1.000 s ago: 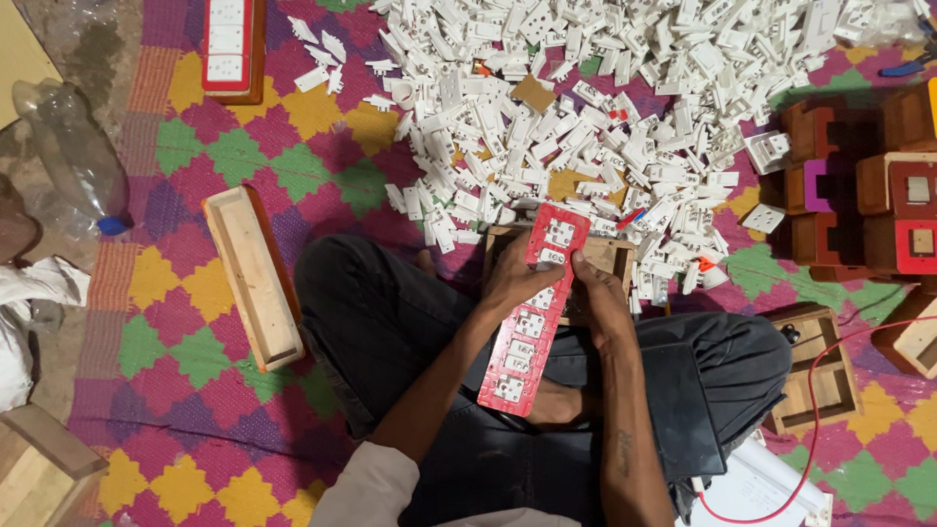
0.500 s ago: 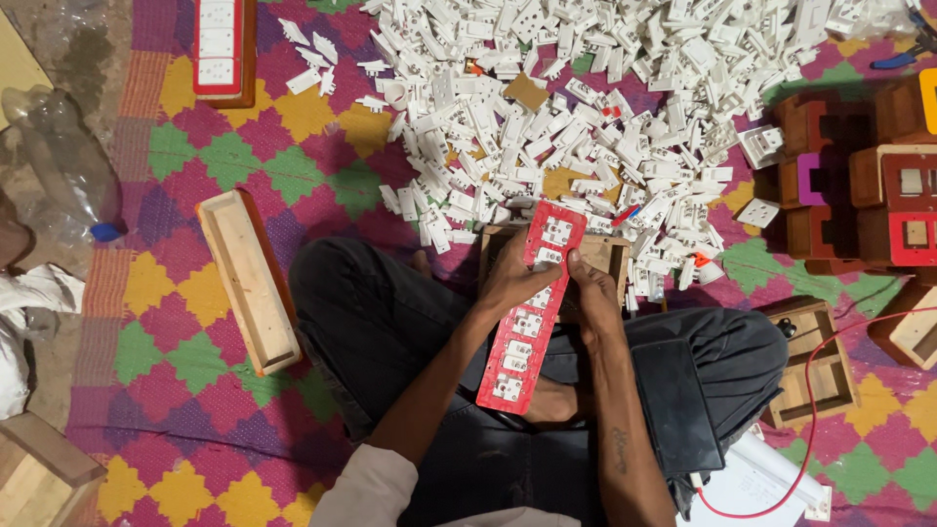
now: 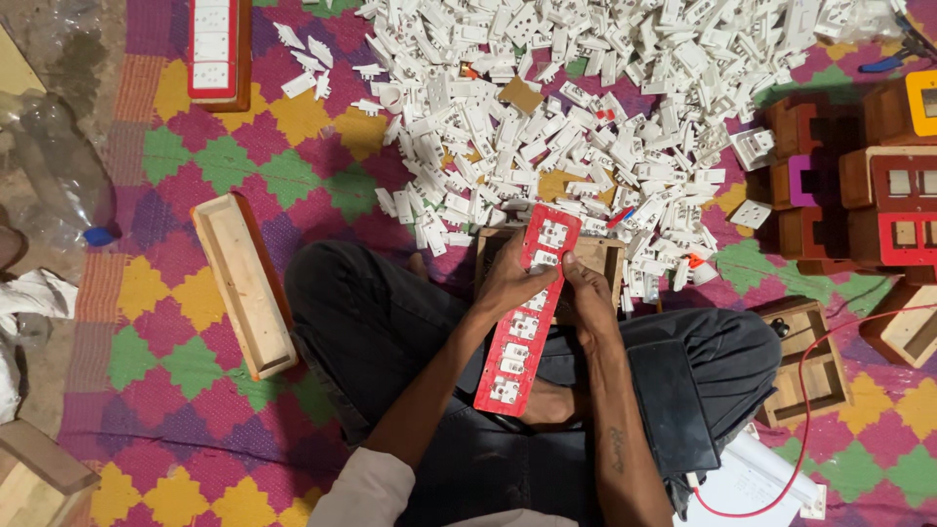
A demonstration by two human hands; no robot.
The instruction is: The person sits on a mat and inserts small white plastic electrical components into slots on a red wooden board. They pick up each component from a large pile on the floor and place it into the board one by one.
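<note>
**Q:** In the head view, where's the strip and how are you holding it?

**A:** The red strip (image 3: pixel 525 312) is in my lap, over my crossed legs. Its long axis is tilted: far end up and a bit to the right, resting over the wooden box (image 3: pixel 600 259) in front of me, near end down toward my left knee. My left hand (image 3: pixel 509 283) is wrapped on its left edge, fingers curled, thumb across the face around the upper middle. My right hand (image 3: pixel 589 304) is on the right edge at about the same height, fingers bunched and pressing at a white insert there. So both hands are closed on the strip, not spread. Exactly which fingertip does the pushing I can't tell, it's too small.

**Q:** Which hand is closer to the loose parts?

**A:** Neither is touching them. The white pile (image 3: pixel 586 117) lies straight ahead, past the strip's far end, and both hands are about equally near. The right is maybe slightly closer to the strays by the box.

**Q:** Anything else around?

**A:** A long wooden tray (image 3: pixel 244 283) off to my left on the mat (image 3: pixel 166 322), and finished boxes (image 3: pixel 878 195) stacked to my right.
</note>
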